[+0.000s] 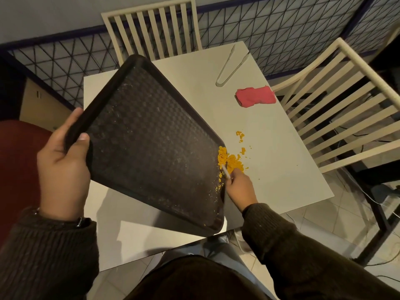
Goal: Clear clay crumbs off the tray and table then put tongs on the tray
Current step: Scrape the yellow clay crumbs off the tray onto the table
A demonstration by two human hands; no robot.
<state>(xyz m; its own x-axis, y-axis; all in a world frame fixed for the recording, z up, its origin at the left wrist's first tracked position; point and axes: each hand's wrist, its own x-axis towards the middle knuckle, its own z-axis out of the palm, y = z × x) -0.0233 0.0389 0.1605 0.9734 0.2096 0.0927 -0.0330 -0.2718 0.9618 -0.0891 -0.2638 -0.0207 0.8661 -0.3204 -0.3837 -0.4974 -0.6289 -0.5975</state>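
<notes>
My left hand grips the left rim of a black textured tray, tilted so its right edge dips toward the white table. Orange clay crumbs lie piled at the tray's lower right edge and scattered on the table beside it. My right hand pinches a thin white stick whose tip is in the crumbs at the tray's edge. Metal tongs lie on the far part of the table, apart from both hands.
A folded red cloth lies on the table near its right edge, below the tongs. White slatted chairs stand at the far side and the right side. A wire-grid fence runs behind the table.
</notes>
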